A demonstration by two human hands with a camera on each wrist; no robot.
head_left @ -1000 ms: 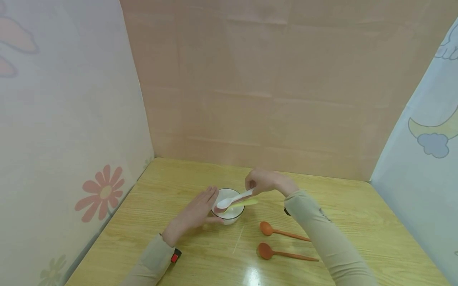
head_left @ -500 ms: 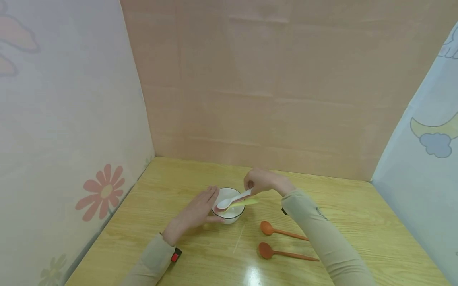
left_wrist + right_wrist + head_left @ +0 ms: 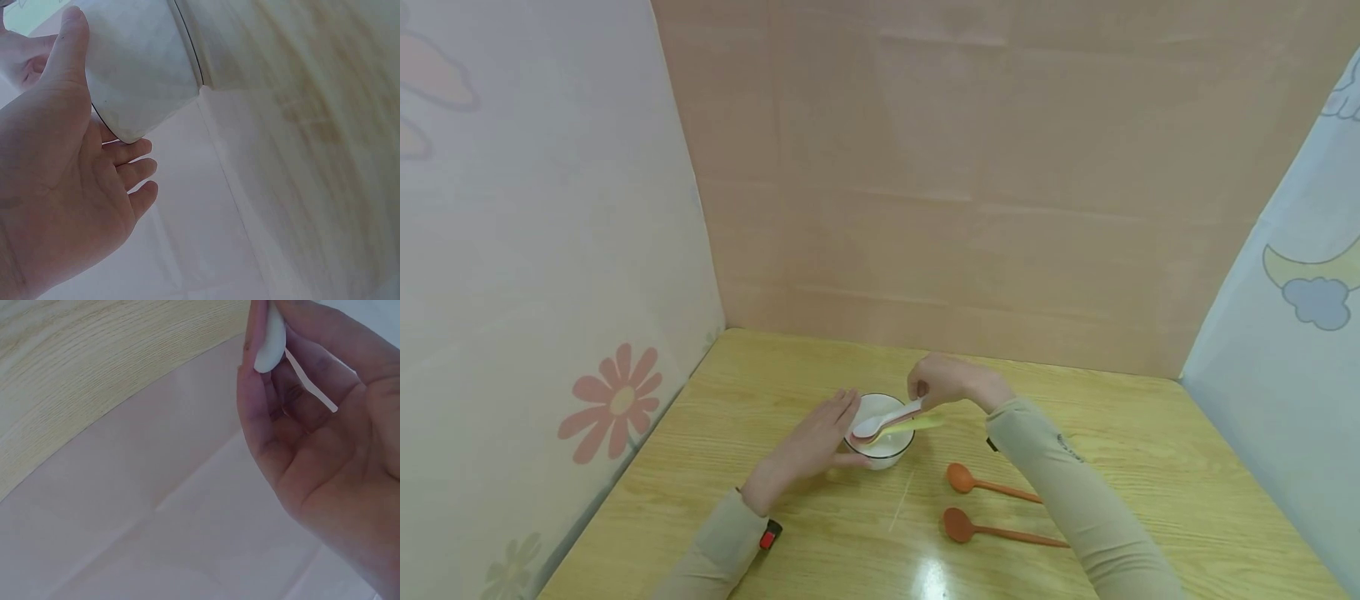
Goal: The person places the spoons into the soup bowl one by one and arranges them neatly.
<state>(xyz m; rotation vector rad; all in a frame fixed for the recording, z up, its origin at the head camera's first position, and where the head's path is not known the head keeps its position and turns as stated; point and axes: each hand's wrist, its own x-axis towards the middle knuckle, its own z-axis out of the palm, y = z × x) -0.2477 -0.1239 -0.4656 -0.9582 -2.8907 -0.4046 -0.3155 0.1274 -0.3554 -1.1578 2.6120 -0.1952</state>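
Note:
A white bowl [image 3: 886,457] with a dark rim stands on the wooden table. My left hand [image 3: 820,433] holds it from the left, fingers along the far rim and thumb on the near side; the left wrist view shows the bowl [image 3: 144,62] between thumb and fingers. My right hand [image 3: 943,379] pinches the handle end of a white spoon [image 3: 887,419], its bowl end down inside the bowl. In the right wrist view the white handle end [image 3: 271,347] sits between thumb and fingers. A pink spoon [image 3: 859,438] shows beneath the white one. Beside them a yellow spoon [image 3: 917,424] leans over the rim.
Two orange-brown spoons, an upper one [image 3: 961,477] and a lower one [image 3: 958,525], lie on the table [image 3: 820,550] right of the bowl, handles toward the right sleeve. A peach backdrop [image 3: 925,208] rises behind the table, with patterned sheets on both sides.
My right hand has shifted slightly left with the white spoon, which sits a little further into the bowl over the pink one. My left hand stays on the bowl.

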